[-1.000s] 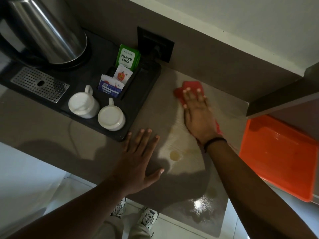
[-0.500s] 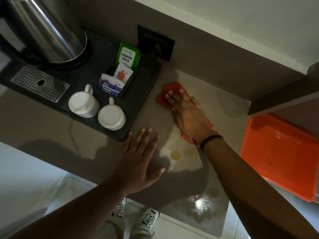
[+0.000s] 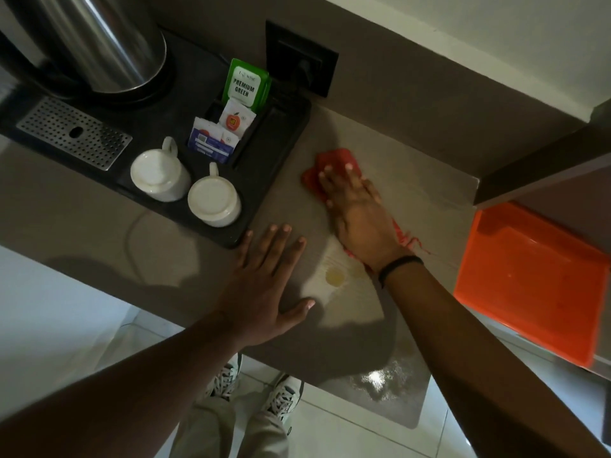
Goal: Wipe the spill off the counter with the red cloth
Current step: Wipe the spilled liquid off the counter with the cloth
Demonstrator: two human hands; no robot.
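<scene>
My right hand (image 3: 355, 213) lies flat on the red cloth (image 3: 334, 160), pressing it onto the grey counter (image 3: 66, 223) just right of the black tray. The cloth shows beyond my fingertips and as a frayed edge by my wrist. A yellowish spill drop (image 3: 335, 276) sits near my wrist, inside a pale wet smear. More wet sheen (image 3: 380, 380) glistens at the counter's near edge. My left hand (image 3: 264, 285) rests palm down with fingers spread, left of the spill, holding nothing.
A black tray (image 3: 271, 153) holds a steel kettle (image 3: 96, 44), two upturned white cups (image 3: 158, 175), tea sachets (image 3: 244, 84) and a perforated drip grille (image 3: 72, 135). A wall socket (image 3: 301, 67) is behind. An orange tray (image 3: 529, 279) lies to the right under a shelf.
My right hand has slid the red cloth leftward from the middle of the counter toward the black tray, then stayed near there. My left hand has not moved.
</scene>
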